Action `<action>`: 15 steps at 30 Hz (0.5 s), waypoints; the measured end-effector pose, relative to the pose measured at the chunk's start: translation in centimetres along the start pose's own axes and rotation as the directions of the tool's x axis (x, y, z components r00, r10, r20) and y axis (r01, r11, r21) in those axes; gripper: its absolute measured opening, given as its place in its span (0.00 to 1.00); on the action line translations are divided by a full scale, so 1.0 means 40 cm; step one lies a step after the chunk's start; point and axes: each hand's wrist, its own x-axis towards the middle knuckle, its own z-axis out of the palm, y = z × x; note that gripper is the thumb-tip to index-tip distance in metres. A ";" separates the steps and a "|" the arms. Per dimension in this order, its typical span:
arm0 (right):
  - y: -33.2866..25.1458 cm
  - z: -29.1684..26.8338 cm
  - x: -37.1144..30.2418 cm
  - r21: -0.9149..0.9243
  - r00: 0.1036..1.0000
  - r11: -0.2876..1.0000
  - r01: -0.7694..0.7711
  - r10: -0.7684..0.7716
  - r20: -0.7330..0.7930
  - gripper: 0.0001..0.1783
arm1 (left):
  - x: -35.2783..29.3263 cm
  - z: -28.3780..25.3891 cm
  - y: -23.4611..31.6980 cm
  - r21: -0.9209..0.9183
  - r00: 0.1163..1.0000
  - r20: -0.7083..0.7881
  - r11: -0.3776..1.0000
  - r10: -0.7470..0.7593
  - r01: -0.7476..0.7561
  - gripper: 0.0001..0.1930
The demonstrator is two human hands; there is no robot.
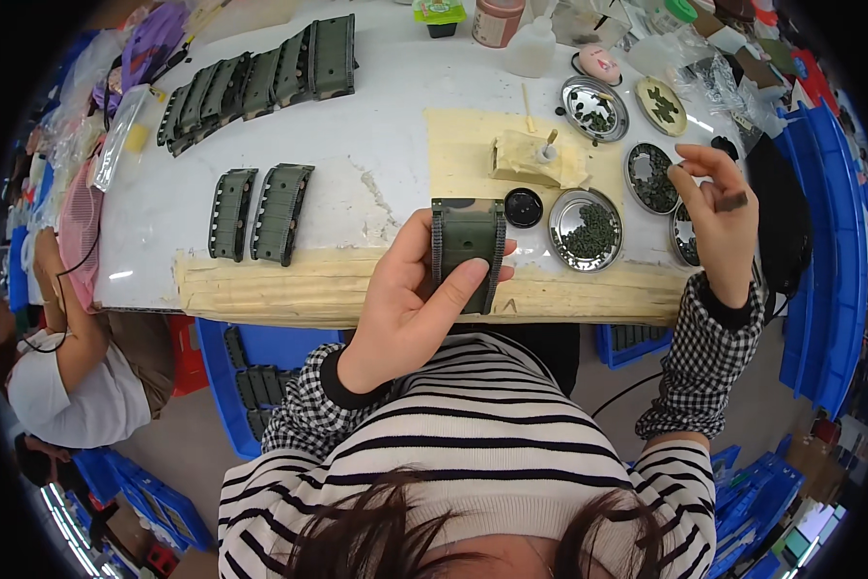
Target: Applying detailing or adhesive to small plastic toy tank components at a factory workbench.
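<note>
1. Head view: a white worktable (pixel 386 87) spreads around a tape-wrapped block (pixel 521 162).
2. Well left of the block, and farther from the person, a close-packed row of olive-green camouflage parts (pixel 257 85) lies slantwise.
3. Left of the block, and nearer the person, the left hand (pixel 402 311) grips a toothed-edge camouflage part (pixel 466 241), thumb pressed on its face, fingers curled round behind.
4. Right of the block, the right hand (pixel 722 217) has thumb and index finger drawn close together at the edge of a metal dish (pixel 631 183); whether they pinch a piece, I cannot tell.
5. Well left of the block, two loose toothed parts (pixel 281 214) lie side by side, slightly apart.
6. Right of the block, and nearer the person, sits a round steel dish (pixel 588 262).
7. Just on the block's near side is a round black cap (pixel 523 208).
8. Tiny dark-green pieces (pixel 590 236) are heaped in the steel dish.
</note>
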 end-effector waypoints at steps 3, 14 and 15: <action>-0.064 0.038 -0.059 0.062 1.000 0.998 -0.004 0.006 -0.030 0.13 | 0.003 0.006 -0.005 0.001 1.000 -0.011 1.000 0.026 -0.026 0.24; -0.174 0.246 -0.162 0.581 0.972 0.803 -0.132 -0.011 0.236 0.06 | -0.004 0.009 -0.014 0.020 0.996 -0.003 0.996 0.093 -0.093 0.10; -0.169 0.255 -0.165 0.586 0.969 0.803 -0.112 -0.042 0.243 0.06 | -0.003 0.010 -0.016 0.041 0.994 0.014 0.993 0.109 -0.109 0.10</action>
